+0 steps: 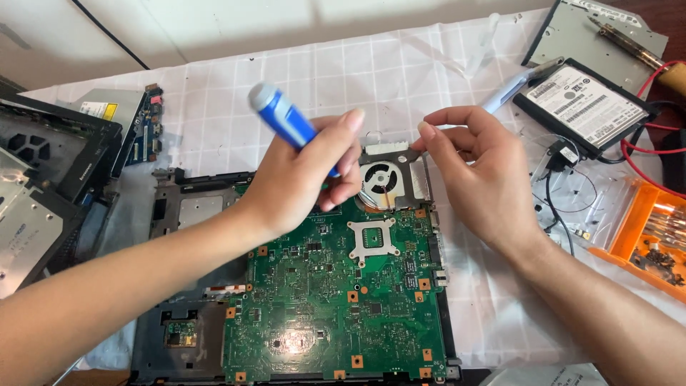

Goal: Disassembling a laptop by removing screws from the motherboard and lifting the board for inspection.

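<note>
The circuit board (336, 300) lies in the laptop base (179, 214), hard drive (582, 107) far right behind.

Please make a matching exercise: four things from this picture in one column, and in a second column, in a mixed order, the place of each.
Things:
1. screwdriver with blue handle
2. green motherboard
3. hard drive
4. orange tray of screws

Places:
A. far right edge of the white cloth, beside the right forearm
B. held in the left hand
C. top right, on the cloth, beyond the right hand
D. middle, in the opened laptop base, under both hands

Pairs: 1-B, 2-D, 3-C, 4-A
</note>
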